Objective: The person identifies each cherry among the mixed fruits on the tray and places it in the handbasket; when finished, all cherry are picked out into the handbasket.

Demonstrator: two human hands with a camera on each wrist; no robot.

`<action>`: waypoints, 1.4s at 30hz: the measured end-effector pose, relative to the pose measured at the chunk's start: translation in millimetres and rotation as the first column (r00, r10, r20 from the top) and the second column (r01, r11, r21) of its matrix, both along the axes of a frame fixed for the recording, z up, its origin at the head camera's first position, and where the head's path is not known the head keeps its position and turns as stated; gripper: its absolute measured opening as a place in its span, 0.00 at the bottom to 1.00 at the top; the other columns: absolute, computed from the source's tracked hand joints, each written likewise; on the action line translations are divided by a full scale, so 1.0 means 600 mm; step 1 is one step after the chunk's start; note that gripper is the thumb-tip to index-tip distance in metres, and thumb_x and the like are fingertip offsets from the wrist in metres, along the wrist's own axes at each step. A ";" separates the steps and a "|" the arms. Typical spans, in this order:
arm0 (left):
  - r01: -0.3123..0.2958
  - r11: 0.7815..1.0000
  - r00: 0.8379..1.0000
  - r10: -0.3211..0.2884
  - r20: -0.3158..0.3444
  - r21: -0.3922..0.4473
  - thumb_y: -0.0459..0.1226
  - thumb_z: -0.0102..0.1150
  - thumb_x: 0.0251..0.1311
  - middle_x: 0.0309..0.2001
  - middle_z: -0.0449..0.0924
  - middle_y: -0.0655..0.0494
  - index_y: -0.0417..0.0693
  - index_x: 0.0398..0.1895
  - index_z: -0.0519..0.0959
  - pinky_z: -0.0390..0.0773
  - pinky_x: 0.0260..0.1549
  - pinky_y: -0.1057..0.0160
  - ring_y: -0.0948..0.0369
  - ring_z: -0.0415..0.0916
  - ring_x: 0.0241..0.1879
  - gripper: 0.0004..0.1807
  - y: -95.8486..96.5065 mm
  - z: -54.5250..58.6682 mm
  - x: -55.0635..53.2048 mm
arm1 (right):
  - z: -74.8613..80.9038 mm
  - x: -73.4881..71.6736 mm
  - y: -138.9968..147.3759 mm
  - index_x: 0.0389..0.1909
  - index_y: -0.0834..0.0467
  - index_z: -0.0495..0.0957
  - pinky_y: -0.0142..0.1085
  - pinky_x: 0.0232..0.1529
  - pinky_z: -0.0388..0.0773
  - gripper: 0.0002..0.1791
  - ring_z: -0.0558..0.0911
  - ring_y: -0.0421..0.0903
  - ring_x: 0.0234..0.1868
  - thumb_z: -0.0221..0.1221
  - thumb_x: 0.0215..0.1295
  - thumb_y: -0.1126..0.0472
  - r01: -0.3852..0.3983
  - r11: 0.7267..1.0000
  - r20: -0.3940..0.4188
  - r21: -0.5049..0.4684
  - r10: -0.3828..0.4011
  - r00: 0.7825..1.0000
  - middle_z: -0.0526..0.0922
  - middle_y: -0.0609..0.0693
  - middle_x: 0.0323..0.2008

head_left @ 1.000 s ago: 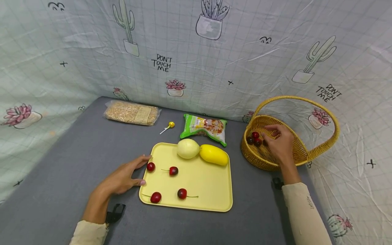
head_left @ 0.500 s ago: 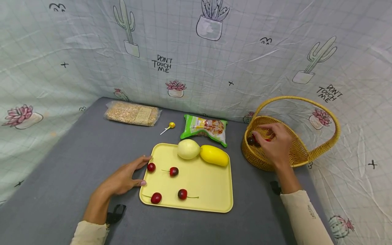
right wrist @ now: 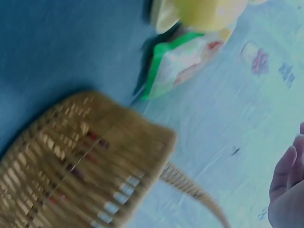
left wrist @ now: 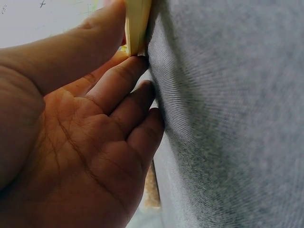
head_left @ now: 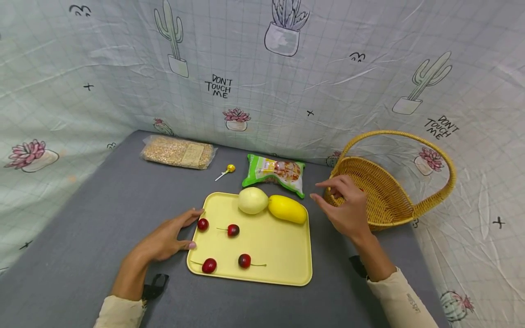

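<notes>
My left hand (head_left: 164,238) rests at the left edge of a yellow tray (head_left: 279,255). Its thumb and index finger touch the rim; in the left wrist view the other fingers extend loosely by the tray wall, low over the grey cloth. Several dark red cherries (head_left: 233,230) with stems lie on the tray, along with a pale round fruit (head_left: 252,201) and a yellow oblong fruit (head_left: 287,209). My right hand (head_left: 347,206) hovers by the near left side of a wicker basket (head_left: 381,182), thumb and fingers apart, nothing between them. Red cherries (right wrist: 92,137) show inside the basket, mostly hidden in the head view.
Behind the tray lies a green and white snack packet (head_left: 276,173). A yellow lollipop (head_left: 230,168) and a clear bag of grains (head_left: 176,151) lie farther left. The basket's tall handle (head_left: 445,182) arches toward the right. A patterned cloth (head_left: 262,100) hangs behind the table.
My right hand has come out of the basket and moved left toward the tray, its fingers spreading apart. The left hand and the things on the tray have stayed put.
</notes>
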State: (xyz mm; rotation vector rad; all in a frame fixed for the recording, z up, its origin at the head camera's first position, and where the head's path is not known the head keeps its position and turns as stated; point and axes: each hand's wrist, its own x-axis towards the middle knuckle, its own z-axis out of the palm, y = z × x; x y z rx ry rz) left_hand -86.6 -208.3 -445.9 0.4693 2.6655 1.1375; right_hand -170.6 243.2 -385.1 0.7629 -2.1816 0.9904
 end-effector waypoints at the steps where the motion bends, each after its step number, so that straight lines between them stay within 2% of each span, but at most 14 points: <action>1: 0.001 1.000 1.000 -0.001 0.000 -0.001 0.36 0.76 0.60 0.74 0.73 0.36 0.40 0.78 0.66 0.65 0.71 0.28 0.33 0.60 0.79 0.44 0.000 0.000 0.000 | -0.001 0.004 -0.005 0.43 0.58 0.91 0.25 0.36 0.71 0.18 0.73 0.42 0.31 0.81 0.50 0.69 -0.013 1.000 0.007 0.009 0.013 1.000 0.84 0.53 0.36; 4: 0.005 1.000 1.000 -0.005 0.001 -0.004 0.36 0.76 0.61 0.74 0.73 0.35 0.40 0.78 0.65 0.65 0.71 0.28 0.33 0.60 0.79 0.44 0.000 -0.001 -0.001 | -0.002 0.018 -0.018 0.44 0.56 0.90 0.24 0.37 0.72 0.19 0.74 0.41 0.32 0.82 0.50 0.68 -0.060 0.997 0.036 0.040 0.059 0.998 0.85 0.52 0.38; 8: 0.009 1.000 1.000 -0.009 -0.001 -0.010 0.36 0.76 0.61 0.74 0.73 0.35 0.40 0.78 0.65 0.64 0.71 0.28 0.32 0.59 0.79 0.44 -0.001 -0.001 -0.001 | -0.009 0.033 -0.037 0.45 0.54 0.90 0.29 0.36 0.75 0.19 0.76 0.41 0.34 0.81 0.51 0.66 -0.143 0.986 0.071 0.086 0.137 0.988 0.86 0.50 0.41; 12: 0.008 1.000 1.000 -0.008 -0.005 -0.006 0.36 0.76 0.61 0.74 0.73 0.35 0.40 0.78 0.65 0.63 0.72 0.27 0.31 0.57 0.79 0.44 0.000 0.000 -0.001 | -0.020 0.047 -0.057 0.47 0.52 0.89 0.35 0.34 0.78 0.21 0.78 0.42 0.37 0.82 0.52 0.64 -0.239 0.960 0.114 0.148 0.224 0.968 0.85 0.48 0.43; 14: 0.008 1.000 1.000 -0.008 -0.002 -0.002 0.35 0.76 0.61 0.74 0.73 0.35 0.40 0.78 0.65 0.63 0.72 0.27 0.31 0.57 0.79 0.44 0.000 0.000 0.000 | -0.026 0.054 -0.067 0.48 0.51 0.88 0.35 0.34 0.79 0.21 0.78 0.42 0.37 0.82 0.52 0.63 -0.277 0.946 0.140 0.168 0.255 0.957 0.85 0.48 0.43; 23: 0.005 1.000 1.000 -0.005 -0.005 0.003 0.35 0.76 0.61 0.74 0.72 0.34 0.40 0.79 0.65 0.62 0.72 0.27 0.31 0.56 0.80 0.44 -0.001 -0.001 0.001 | -0.044 0.084 -0.099 0.51 0.48 0.88 0.34 0.37 0.82 0.22 0.81 0.42 0.39 0.82 0.55 0.58 -0.384 0.892 0.251 0.239 0.325 0.912 0.87 0.43 0.47; 27: 0.002 1.000 1.000 -0.002 -0.006 0.002 0.35 0.76 0.61 0.74 0.72 0.35 0.41 0.79 0.65 0.63 0.71 0.27 0.31 0.57 0.79 0.44 -0.001 -0.002 0.001 | -0.045 0.098 -0.112 0.54 0.48 0.87 0.32 0.41 0.83 0.23 0.82 0.42 0.42 0.81 0.57 0.55 -0.446 0.846 0.333 0.291 0.348 0.877 0.86 0.41 0.49; 33: -0.002 1.000 1.000 0.002 -0.012 -0.001 0.36 0.76 0.60 0.74 0.73 0.35 0.42 0.79 0.65 0.63 0.71 0.27 0.31 0.57 0.79 0.44 -0.002 -0.003 0.002 | -0.047 0.112 -0.133 0.58 0.45 0.86 0.34 0.53 0.83 0.25 0.82 0.39 0.53 0.79 0.60 0.53 -0.525 0.757 0.448 0.390 0.341 0.826 0.85 0.40 0.52; 36: 0.000 1.000 1.000 0.000 -0.013 -0.002 0.36 0.76 0.60 0.74 0.73 0.35 0.41 0.78 0.66 0.63 0.71 0.27 0.31 0.57 0.79 0.44 -0.003 -0.003 0.002 | -0.052 0.115 -0.143 0.58 0.44 0.86 0.32 0.52 0.82 0.24 0.82 0.38 0.54 0.79 0.60 0.52 -0.539 0.717 0.470 0.442 0.326 0.820 0.85 0.40 0.52; 42: -0.001 1.000 1.000 0.001 -0.005 -0.004 0.36 0.76 0.60 0.74 0.72 0.35 0.41 0.79 0.65 0.63 0.72 0.27 0.31 0.57 0.79 0.44 -0.002 -0.003 0.001 | -0.061 0.118 -0.158 0.57 0.41 0.87 0.28 0.48 0.79 0.22 0.80 0.37 0.51 0.77 0.61 0.50 -0.544 0.647 0.494 0.534 0.283 0.822 0.85 0.40 0.51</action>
